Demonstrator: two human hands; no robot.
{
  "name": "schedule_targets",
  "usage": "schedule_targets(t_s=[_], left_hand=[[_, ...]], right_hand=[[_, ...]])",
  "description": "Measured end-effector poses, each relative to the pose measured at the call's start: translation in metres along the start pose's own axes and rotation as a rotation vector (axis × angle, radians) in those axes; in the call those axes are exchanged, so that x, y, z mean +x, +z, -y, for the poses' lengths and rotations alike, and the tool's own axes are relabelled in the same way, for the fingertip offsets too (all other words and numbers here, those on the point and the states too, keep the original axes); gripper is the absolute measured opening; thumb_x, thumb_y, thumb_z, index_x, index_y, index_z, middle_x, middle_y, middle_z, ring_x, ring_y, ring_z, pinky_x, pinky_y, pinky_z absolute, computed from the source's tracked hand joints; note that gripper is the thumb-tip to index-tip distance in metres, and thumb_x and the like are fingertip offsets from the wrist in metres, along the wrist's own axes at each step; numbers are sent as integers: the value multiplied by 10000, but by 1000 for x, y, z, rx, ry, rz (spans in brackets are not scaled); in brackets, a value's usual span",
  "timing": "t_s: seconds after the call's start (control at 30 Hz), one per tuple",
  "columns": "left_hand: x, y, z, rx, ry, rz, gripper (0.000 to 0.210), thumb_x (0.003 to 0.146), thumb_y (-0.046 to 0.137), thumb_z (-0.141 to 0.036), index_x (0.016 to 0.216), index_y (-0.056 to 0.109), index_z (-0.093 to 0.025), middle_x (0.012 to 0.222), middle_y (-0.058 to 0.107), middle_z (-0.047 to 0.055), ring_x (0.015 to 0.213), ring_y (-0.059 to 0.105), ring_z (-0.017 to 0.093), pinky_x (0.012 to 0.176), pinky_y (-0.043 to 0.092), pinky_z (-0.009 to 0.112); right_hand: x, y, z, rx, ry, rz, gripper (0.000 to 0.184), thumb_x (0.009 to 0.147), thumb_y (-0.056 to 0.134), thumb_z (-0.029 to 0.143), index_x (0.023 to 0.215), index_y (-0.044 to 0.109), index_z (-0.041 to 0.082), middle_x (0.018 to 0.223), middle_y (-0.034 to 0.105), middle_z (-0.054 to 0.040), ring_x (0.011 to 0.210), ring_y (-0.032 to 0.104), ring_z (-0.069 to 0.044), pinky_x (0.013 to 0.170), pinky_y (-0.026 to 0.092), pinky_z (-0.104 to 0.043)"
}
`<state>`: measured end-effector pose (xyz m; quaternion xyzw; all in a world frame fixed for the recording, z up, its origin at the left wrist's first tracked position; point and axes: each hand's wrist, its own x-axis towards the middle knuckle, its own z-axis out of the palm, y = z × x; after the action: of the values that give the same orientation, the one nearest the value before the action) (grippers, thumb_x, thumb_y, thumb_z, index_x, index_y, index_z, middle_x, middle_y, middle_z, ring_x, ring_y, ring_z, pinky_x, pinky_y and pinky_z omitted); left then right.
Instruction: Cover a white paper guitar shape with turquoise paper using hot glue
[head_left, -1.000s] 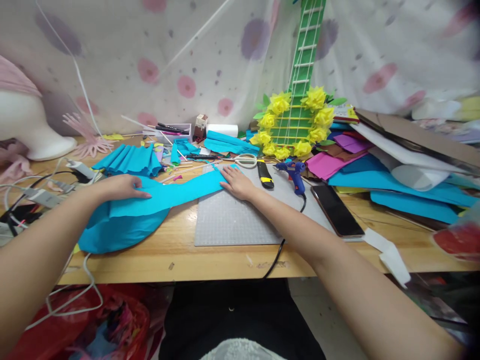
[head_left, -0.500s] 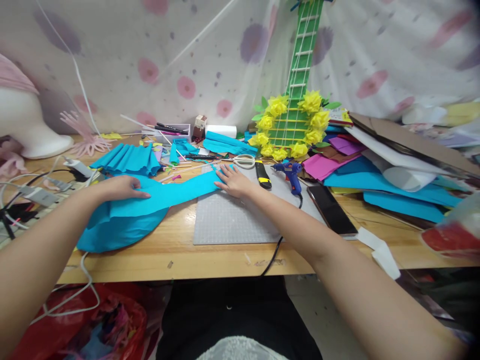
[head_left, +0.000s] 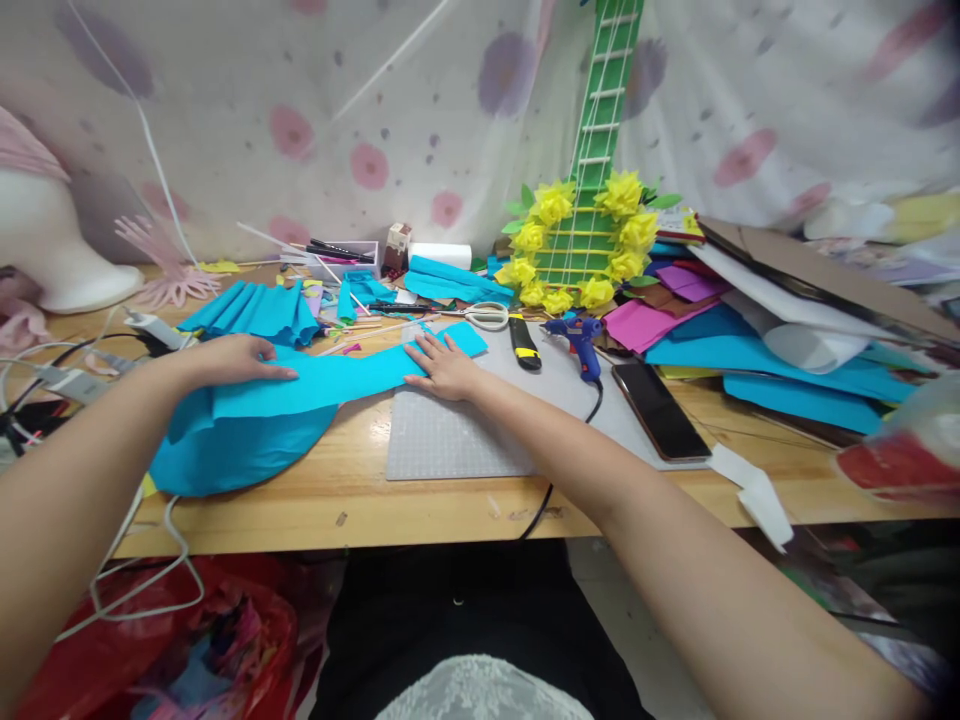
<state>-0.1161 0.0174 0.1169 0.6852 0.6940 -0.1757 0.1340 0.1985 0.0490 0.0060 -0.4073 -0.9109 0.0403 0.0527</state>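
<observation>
One black-clad lap (head_left: 450,630) lies nearest, below the front edge of a pale wooden table (head_left: 352,515); a shiny red plastic bag (head_left: 97,655) sits at lower left. On the table, toward the left, spreads a rounded sheet of bright blue, crepe-like paper (head_left: 247,465). Overlapping its far part is a long bright blue paper strip (head_left: 345,380), which runs rightward onto a grey gridded cutting mat (head_left: 465,450); whether sheet and strip join cannot be told.

The left hand (head_left: 240,362) rests on the strip's left part, fingers curved and thumb lying along the top; whether it pinches the paper cannot be told. The right hand (head_left: 442,368) presses palm down over the mat, its fingers spread across the strip, whose squared end shows just beyond them. The step in hand looks like laying the strip flat and smoothing it. The next move seems to call for light, even pressure, with the left side steadied so that the thin paper neither creases nor drags.

To the right on the mat lies a black smartphone (head_left: 660,410). Farther back are a blue glue gun (head_left: 581,340), a black-and-yellow cutter knife (head_left: 524,343) and pale-handled scissors (head_left: 487,317). Beyond stands a green guitar-shaped piece (head_left: 562,268) ringed with yellow paper flowers (head_left: 555,202), before a flower-spotted whitish curtain (head_left: 262,60).
</observation>
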Motion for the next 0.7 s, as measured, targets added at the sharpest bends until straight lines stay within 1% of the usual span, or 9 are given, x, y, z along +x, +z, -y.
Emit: schedule_targets(t_s=[0.1,0.23,0.27,0.37,0.43,0.57,0.7], left_hand=[[-2,-4,-1,-9,-3,-10,665,579,472,-751,893,589,-176,915,655,62,856,592,239,670,404,272],[-3,-5,-3,37,0,4,621,623,465,-719,893,588,-174,942,658,70,863,594,234,683,408,274],[-3,-5,-4,50,-2,8,615,634,462,-715,896,589,-173,939,659,70,862,594,233,683,408,274],[-2,-4,-4,59,-13,16,625,642,468,-718,913,597,-170,940,664,72,867,595,238,683,411,274],[-3,-4,-4,51,-16,17,627,636,476,-721,908,604,-171,939,668,70,867,599,242,685,417,277],[-6,-6,-5,51,-5,23,610,653,451,-720,884,601,-176,919,669,68,855,604,238,681,420,282],[-9,-9,-13,87,4,-4,533,664,490,-648,884,592,-173,919,665,69,858,597,233,661,406,273]], right_hand=[[2,-6,6,26,18,28,721,913,253,611,1472,248,156,1539,156,-150,1427,106,-300,1133,92,-528],[6,-3,26,54,-49,-20,745,918,265,596,1468,238,95,1529,191,-149,1427,129,-265,1153,106,-462],[7,-1,31,52,-64,-37,746,914,274,600,1467,242,100,1526,205,-145,1425,144,-262,1152,107,-467],[6,5,41,23,-56,-79,719,898,302,618,1462,275,173,1525,228,-133,1417,178,-283,1129,88,-549],[6,6,43,11,-48,-73,704,892,305,628,1456,292,206,1525,232,-135,1413,188,-292,1112,80,-587],[6,1,43,29,-42,-24,724,883,301,644,1454,294,200,1524,235,-139,1415,179,-300,1105,88,-603],[10,-4,50,68,-2,3,767,878,276,659,1454,291,153,1519,235,-161,1415,162,-325,1097,91,-622]])
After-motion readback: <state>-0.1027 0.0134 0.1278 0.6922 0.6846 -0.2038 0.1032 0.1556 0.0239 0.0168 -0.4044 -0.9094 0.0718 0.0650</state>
